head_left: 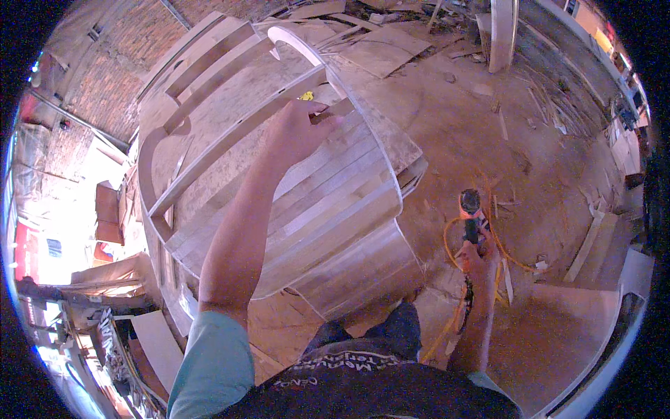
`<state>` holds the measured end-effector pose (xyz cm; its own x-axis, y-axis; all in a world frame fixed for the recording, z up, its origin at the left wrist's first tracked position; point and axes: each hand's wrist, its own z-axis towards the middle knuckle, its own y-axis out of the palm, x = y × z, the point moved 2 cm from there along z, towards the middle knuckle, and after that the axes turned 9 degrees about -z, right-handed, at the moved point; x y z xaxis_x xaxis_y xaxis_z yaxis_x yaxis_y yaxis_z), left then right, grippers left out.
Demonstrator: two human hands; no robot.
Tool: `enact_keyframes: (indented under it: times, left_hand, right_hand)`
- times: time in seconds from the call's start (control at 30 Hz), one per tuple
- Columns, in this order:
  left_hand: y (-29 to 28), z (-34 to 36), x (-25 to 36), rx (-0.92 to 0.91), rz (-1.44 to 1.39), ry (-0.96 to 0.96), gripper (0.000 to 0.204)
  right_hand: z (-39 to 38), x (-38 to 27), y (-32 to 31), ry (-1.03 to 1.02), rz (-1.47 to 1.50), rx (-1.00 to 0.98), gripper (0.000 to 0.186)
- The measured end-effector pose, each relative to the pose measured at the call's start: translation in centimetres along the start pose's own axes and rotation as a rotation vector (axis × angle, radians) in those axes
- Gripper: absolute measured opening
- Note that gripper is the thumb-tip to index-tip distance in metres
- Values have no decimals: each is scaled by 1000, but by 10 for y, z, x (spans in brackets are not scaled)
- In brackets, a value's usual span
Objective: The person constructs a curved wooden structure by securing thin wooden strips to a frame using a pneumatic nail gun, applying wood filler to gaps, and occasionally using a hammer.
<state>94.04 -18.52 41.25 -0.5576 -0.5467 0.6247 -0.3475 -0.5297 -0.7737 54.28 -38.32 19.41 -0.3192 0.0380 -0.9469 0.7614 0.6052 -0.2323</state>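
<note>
A large curved wooden frame (230, 126) with several crosspieces lies in front of me, partly covered by a row of narrow wooden slats (335, 174). Reaching over it, my left hand (300, 133) has its fingers closed on the end of a wooden slat (342, 108) near the frame's curved right rim. Just beyond those fingers shows a small yellow thing (306, 96) whose kind I cannot make out. Off to the right, my right hand (477, 253) is wrapped round the handle of an orange and black air nail gun (471, 206), held away from the frame.
An orange air hose (450, 241) loops beside the nail gun and runs down past my right arm. Wood scraps and boards (593, 244) litter the dusty floor at right. A brick wall (115, 77) stands far left, and a post (501, 35) rises at the back.
</note>
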Motion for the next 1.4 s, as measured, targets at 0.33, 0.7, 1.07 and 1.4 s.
enact_keyframes:
  times: [0.33,0.7,1.07,1.4]
  left_hand:
    - [13,9,-5,46,-30,0,35]
    - [11,7,0,10,-47,-45,29]
    - [16,13,-12,-28,-48,-60,32]
    - [16,13,-8,-1,-32,-101,36]
  right_hand:
    - [105,-94,-7,-395,-166,-169,38]
    - [148,-257,139,-340,-204,-503,26]
    - [149,-269,202,-233,-267,-598,32]
    - [150,-274,203,-195,-220,-609,25]
